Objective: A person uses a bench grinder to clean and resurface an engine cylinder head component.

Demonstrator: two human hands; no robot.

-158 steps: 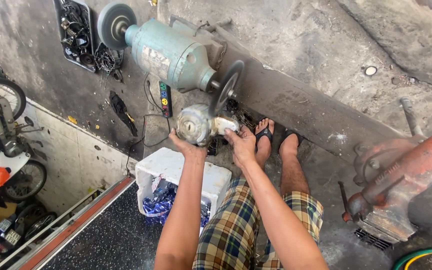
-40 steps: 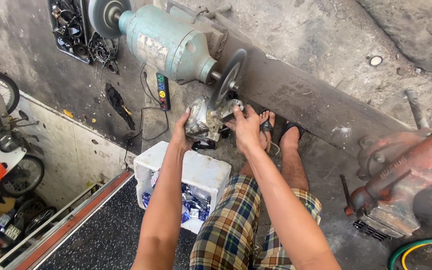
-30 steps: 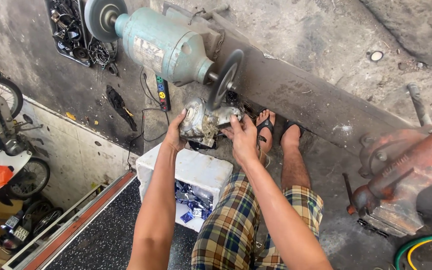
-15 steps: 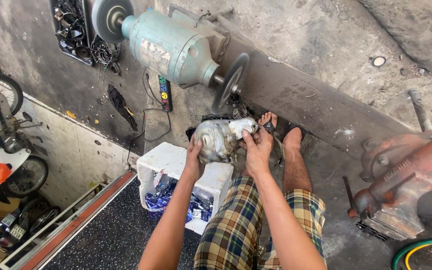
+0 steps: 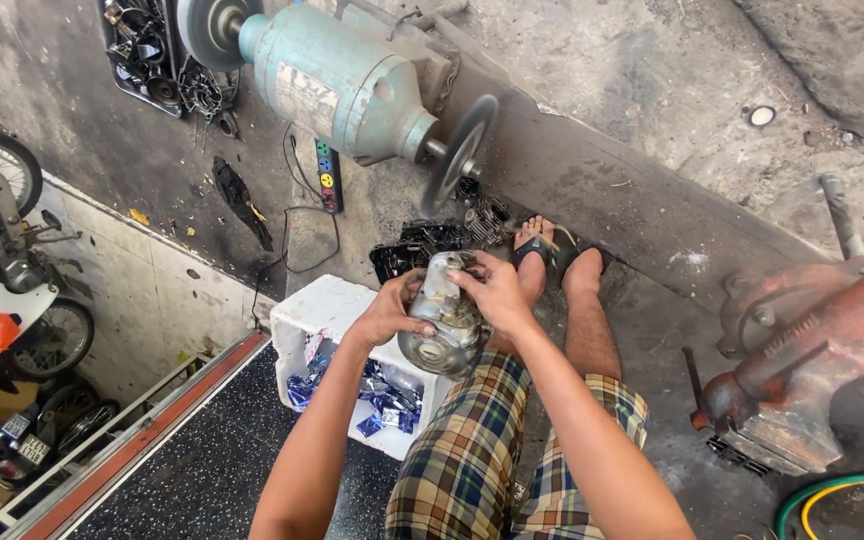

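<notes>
A rounded grey cast-metal housing (image 5: 440,322) is held in front of my lap, gripped from both sides. My left hand (image 5: 389,310) wraps its left flank and my right hand (image 5: 493,290) covers its top and right side. Above it stands a pale green bench grinder (image 5: 347,80) with a spinning buffing wheel (image 5: 455,152) on its right shaft. The housing is well below the wheel and not touching it. My legs in plaid shorts (image 5: 497,455) and my sandalled feet (image 5: 552,255) are underneath.
A white foam box (image 5: 324,310) with blue and silver wrappers sits by my left knee. Dark metal parts (image 5: 412,250) lie on the floor near a power strip (image 5: 328,178). A rusty red vise (image 5: 802,350) is right, a motorbike (image 5: 2,290) left, a hose (image 5: 842,495) lower right.
Both hands have drawn the metal housing down and away from the buffing wheel toward my lap and turned it over. The view has shifted slightly.
</notes>
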